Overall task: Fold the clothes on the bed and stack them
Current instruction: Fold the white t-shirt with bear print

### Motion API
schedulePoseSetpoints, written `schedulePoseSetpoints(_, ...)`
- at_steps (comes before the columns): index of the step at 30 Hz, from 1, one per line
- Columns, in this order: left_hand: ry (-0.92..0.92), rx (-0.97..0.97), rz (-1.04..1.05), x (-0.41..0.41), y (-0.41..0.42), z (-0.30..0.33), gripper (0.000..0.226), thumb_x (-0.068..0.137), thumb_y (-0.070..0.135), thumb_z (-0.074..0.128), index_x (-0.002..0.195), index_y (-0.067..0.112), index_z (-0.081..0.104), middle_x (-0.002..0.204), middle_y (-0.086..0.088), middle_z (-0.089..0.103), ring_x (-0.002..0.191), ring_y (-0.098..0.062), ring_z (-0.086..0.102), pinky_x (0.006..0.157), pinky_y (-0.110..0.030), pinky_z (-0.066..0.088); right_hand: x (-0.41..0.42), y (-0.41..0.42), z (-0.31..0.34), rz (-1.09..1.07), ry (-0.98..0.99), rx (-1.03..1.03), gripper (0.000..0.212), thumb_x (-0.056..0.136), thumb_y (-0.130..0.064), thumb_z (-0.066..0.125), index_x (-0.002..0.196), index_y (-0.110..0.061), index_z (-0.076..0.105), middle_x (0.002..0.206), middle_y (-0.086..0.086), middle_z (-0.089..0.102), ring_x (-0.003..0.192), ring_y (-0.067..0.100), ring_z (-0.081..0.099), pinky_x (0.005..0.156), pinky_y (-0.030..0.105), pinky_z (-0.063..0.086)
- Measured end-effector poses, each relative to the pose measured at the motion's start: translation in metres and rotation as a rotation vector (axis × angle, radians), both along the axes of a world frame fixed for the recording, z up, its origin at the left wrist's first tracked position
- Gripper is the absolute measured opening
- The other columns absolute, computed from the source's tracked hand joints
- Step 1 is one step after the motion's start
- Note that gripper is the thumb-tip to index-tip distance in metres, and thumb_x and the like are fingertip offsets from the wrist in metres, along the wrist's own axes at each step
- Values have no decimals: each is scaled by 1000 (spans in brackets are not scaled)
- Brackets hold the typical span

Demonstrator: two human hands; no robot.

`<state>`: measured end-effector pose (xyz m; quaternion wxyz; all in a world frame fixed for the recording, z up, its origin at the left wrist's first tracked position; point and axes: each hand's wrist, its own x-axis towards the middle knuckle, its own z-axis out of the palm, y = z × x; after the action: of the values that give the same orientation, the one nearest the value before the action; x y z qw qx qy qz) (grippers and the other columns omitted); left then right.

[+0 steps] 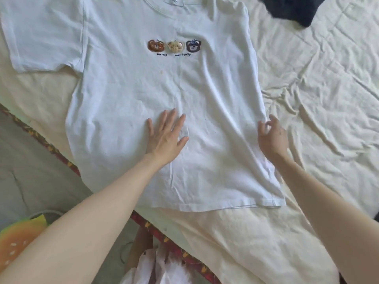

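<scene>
A white T-shirt (155,89) with three bear faces on the chest lies face up and spread flat on the bed. Its left sleeve is spread out; the right sleeve is not visible along its right side. My left hand (166,136) presses flat on the lower middle of the shirt, fingers straight and spread. My right hand (271,136) is at the shirt's right side edge with loosely curled fingers; whether it pinches the fabric I cannot tell.
The cream bed sheet (317,89) is wrinkled to the right of the shirt. A dark garment (293,9) lies at the far top right. The bed's edge with a red patterned trim (155,228) runs diagonally at lower left, beside the floor and an orange cushion (18,240).
</scene>
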<state>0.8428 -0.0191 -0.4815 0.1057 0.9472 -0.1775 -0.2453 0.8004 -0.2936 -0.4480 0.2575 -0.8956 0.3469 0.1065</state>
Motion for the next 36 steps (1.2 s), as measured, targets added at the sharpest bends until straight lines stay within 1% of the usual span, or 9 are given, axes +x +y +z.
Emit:
schedulePoseSetpoints(3, -19, -11, -2, 22, -24, -9, 64, 97, 49, 36, 152, 29, 9, 160, -1, -6, 146, -23, -10, 108, -63, -7, 36, -18, -8, -82, 24, 80, 43, 98, -35, 36, 133, -11, 47, 111, 9, 61, 110, 28, 52, 96, 40, 39)
schedulePoseSetpoints(5, -53, 2, 2, 39, -33, -16, 63, 97, 50, 35, 151, 29, 11, 160, -2, -6, 146, -24, -9, 107, -65, -8, 62, -27, -15, -106, -34, 167, 28, 97, -30, 37, 92, -14, 60, 74, 2, 56, 79, 23, 52, 70, 33, 41)
schedulePoseSetpoints(7, -72, 16, 15, 63, -44, -21, 61, 97, 51, 31, 151, 31, 10, 160, -2, -6, 146, -25, -10, 106, -66, -9, 90, -34, -17, -196, -68, 288, 30, 95, -24, 40, 67, -16, 50, 62, 0, 45, 61, 17, 43, 59, 30, 34)
schedulePoseSetpoints(15, -258, 85, 55, 96, -89, -49, 59, 96, 51, 13, 151, 31, 2, 160, -3, -2, 147, -25, -4, 109, -67, -3, 179, -48, -24, -473, 8, 737, 22, 92, -17, 45, 74, -13, 56, 75, 5, 58, 63, 20, 54, 59, 26, 47)
schedulePoseSetpoints(20, -374, 24, 48, 97, -91, -66, 57, 97, 46, 22, 150, 26, 19, 158, -8, 17, 145, -32, 13, 107, -71, 8, 221, -54, -41, -617, 3, 882, 39, 92, -19, 54, 55, -19, 41, 45, -5, 40, 46, 12, 39, 52, 25, 37)
schedulePoseSetpoints(24, -371, 30, 45, 97, -91, -69, 58, 96, 46, 25, 150, 25, 20, 157, -8, 19, 145, -32, 14, 107, -70, 8, 226, -71, -37, -629, 174, 1040, 23, 84, -6, 61, 68, -15, 48, 71, 1, 43, 73, 17, 43, 70, 29, 43)
schedulePoseSetpoints(27, -360, 27, 55, 98, -92, -69, 59, 95, 45, 26, 149, 26, 17, 158, -8, 18, 145, -32, 13, 108, -70, 5, 226, -85, -22, -624, 152, 956, 8, 79, -3, 69, 82, -7, 62, 70, 3, 60, 66, 19, 61, 66, 32, 56)
schedulePoseSetpoints(31, -374, 34, 55, 99, -91, -70, 59, 94, 44, 27, 149, 26, 19, 157, -8, 19, 145, -30, 13, 108, -69, 5, 235, -115, -10, -664, -199, 573, 13, 82, -3, 65, 72, -11, 64, 74, 4, 60, 67, 17, 57, 62, 27, 48)
schedulePoseSetpoints(36, -368, 34, 57, 100, -92, -70, 60, 92, 44, 26, 149, 27, 16, 158, -8, 17, 145, -30, 12, 108, -69, 4, 211, -113, -6, -894, -362, 713, 14, 88, -7, 63, 74, -12, 63, 73, 2, 54, 71, 16, 55, 60, 25, 47)
